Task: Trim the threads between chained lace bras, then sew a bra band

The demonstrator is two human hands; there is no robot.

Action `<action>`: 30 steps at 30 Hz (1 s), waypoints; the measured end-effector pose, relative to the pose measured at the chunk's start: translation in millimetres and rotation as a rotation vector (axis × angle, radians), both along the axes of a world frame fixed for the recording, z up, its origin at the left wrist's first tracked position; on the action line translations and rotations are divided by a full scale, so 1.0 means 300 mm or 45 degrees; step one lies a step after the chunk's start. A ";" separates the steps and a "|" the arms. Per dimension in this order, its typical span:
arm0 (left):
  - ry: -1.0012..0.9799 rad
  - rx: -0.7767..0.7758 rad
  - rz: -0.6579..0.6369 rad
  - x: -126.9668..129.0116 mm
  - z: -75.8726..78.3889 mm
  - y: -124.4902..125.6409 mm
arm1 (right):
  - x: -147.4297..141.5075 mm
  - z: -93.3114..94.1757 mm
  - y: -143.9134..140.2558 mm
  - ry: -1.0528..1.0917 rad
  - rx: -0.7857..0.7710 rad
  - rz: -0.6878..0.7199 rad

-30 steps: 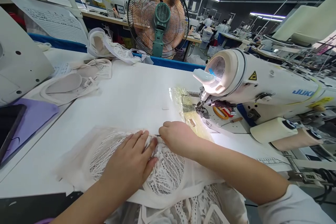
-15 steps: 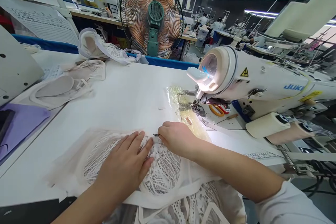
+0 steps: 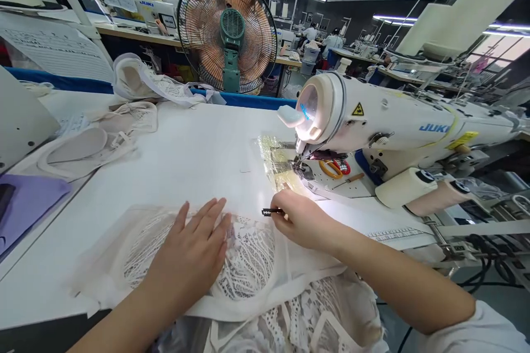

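A pale lace bra (image 3: 248,265) lies spread on the white sewing table (image 3: 199,149), its front part hanging toward my lap. My left hand (image 3: 192,248) rests flat on the lace near the middle, fingers stretched out and pressing it down. Just above the far edge of the bra, my right hand (image 3: 302,218) pinches a dark razor blade (image 3: 271,212), which points left. A gap separates the blade from my left fingertips. The tips of my right fingers are partly hidden behind the hand.
A white sewing machine (image 3: 372,116) stands at the right, with orange-handled scissors (image 3: 330,169) on its bed and thread cones (image 3: 406,186) beside it. More bra pieces (image 3: 83,143) lie at the left by a purple cloth (image 3: 33,204). A large fan (image 3: 227,30) stands beyond the table.
My right hand has moved right, away from my left hand, and more of the razor blade shows. My left hand stays on the lace, fingers a little more spread. The view has shifted slightly.
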State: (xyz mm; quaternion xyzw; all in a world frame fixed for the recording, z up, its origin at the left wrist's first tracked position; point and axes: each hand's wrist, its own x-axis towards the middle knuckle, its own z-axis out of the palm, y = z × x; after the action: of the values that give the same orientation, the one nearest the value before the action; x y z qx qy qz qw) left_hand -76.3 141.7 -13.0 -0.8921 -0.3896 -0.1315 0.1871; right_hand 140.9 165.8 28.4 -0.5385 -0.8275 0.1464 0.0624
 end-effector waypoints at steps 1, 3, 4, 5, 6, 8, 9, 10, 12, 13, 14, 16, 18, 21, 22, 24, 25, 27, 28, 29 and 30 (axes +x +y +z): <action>0.029 -0.019 -0.036 0.010 0.006 -0.004 | -0.002 -0.014 -0.001 0.030 0.007 -0.003; 0.080 -0.111 -0.048 0.034 0.020 -0.014 | -0.013 -0.044 0.001 0.045 0.029 0.009; 0.095 -0.171 -0.020 0.049 0.026 -0.020 | -0.021 -0.057 0.003 0.046 0.037 0.021; 0.098 -0.223 0.018 0.063 0.032 -0.026 | -0.030 -0.068 0.006 0.046 0.044 0.037; 0.091 -0.261 0.056 0.077 0.037 -0.032 | -0.038 -0.076 0.009 0.044 0.054 0.054; 0.083 -0.290 0.084 0.100 0.041 -0.043 | -0.052 -0.085 0.014 0.028 0.072 0.080; 0.082 -0.280 0.090 0.109 0.040 -0.048 | -0.058 -0.087 0.016 0.016 0.080 0.088; 0.087 -0.265 0.094 0.115 0.038 -0.052 | -0.063 -0.088 0.018 0.003 0.088 0.094; 0.097 -0.239 0.109 0.122 0.031 -0.058 | -0.070 -0.088 0.021 -0.025 0.101 0.106; 0.099 -0.232 0.115 0.124 0.028 -0.060 | -0.074 -0.088 0.023 -0.039 0.107 0.114; 0.098 -0.229 0.118 0.125 0.024 -0.061 | -0.077 -0.089 0.025 -0.053 0.112 0.122; 0.095 -0.236 0.119 0.125 0.021 -0.060 | -0.082 -0.089 0.028 -0.083 0.121 0.142; 0.090 -0.247 0.112 0.125 0.019 -0.058 | -0.083 -0.085 0.030 -0.113 0.123 0.169; 0.089 -0.240 0.101 0.123 0.019 -0.055 | -0.067 -0.066 0.027 -0.161 0.105 0.229; 0.089 -0.229 0.096 0.122 0.019 -0.055 | -0.056 -0.056 0.024 -0.179 0.094 0.244; 0.085 -0.215 0.083 0.121 0.017 -0.054 | -0.030 -0.031 0.016 -0.225 0.070 0.252; 0.080 -0.216 0.078 0.121 0.017 -0.054 | -0.016 -0.018 0.012 -0.249 0.057 0.244; 0.069 -0.230 0.075 0.122 0.016 -0.054 | 0.007 0.006 0.004 -0.288 0.042 0.214; 0.067 -0.235 0.075 0.123 0.016 -0.053 | 0.014 0.016 0.002 -0.297 0.042 0.196; 0.067 -0.232 0.074 0.123 0.017 -0.052 | 0.018 0.022 0.001 -0.299 0.046 0.179; 0.069 -0.223 0.070 0.124 0.018 -0.051 | 0.018 0.024 0.001 -0.296 0.050 0.165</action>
State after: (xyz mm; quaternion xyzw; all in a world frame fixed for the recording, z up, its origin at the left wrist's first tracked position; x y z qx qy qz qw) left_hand -39.1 126.4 -7.8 -0.8973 -0.4187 -0.0678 0.1224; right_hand 146.4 166.0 35.7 -0.4960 -0.8648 0.0706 -0.0331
